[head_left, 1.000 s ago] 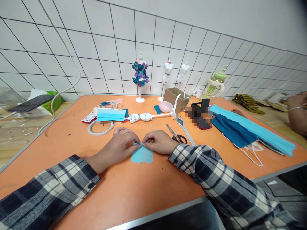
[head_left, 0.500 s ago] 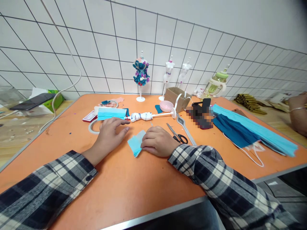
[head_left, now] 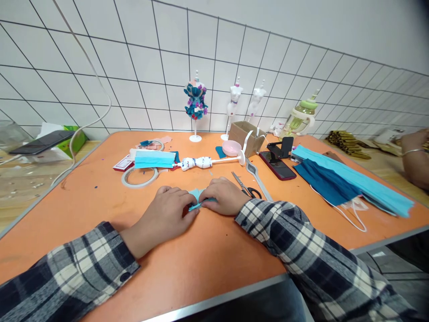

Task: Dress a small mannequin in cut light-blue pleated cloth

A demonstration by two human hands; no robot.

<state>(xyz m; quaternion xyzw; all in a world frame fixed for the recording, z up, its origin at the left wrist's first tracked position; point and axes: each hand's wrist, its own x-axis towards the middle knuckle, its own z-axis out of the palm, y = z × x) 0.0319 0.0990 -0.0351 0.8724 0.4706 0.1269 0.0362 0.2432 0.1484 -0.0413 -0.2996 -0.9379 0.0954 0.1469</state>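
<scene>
Both hands meet over a small light-blue piece of pleated fabric (head_left: 195, 206) on the orange table (head_left: 187, 273). My left hand (head_left: 169, 212) pinches its left side between thumb and fingers. From the other side, my right hand (head_left: 224, 196) grips the right part, its fingers bent over the edge. Much of the fabric is hidden under the fingers. Black-handled scissors (head_left: 246, 185) lie just beyond my right hand. A roll of tape (head_left: 140, 184) rests past my left hand, beside a light-blue face mask (head_left: 154, 159). A small white mannequin (head_left: 197, 163) lies on its side behind the hands.
At the back stand a mannequin in blue petals (head_left: 195, 100), two bare mannequins (head_left: 233, 100), a cardboard box (head_left: 246, 137) and a bottle (head_left: 301, 116). A pink bowl (head_left: 231, 148), phone (head_left: 277, 166) and dark-blue mask (head_left: 328, 183) lie rightward. A person's arm (head_left: 415, 154) shows far right.
My left hand has come down and right from above the table and now grips the light-blue fabric. The fabric's near edge has been folded up. My right hand stays on it.
</scene>
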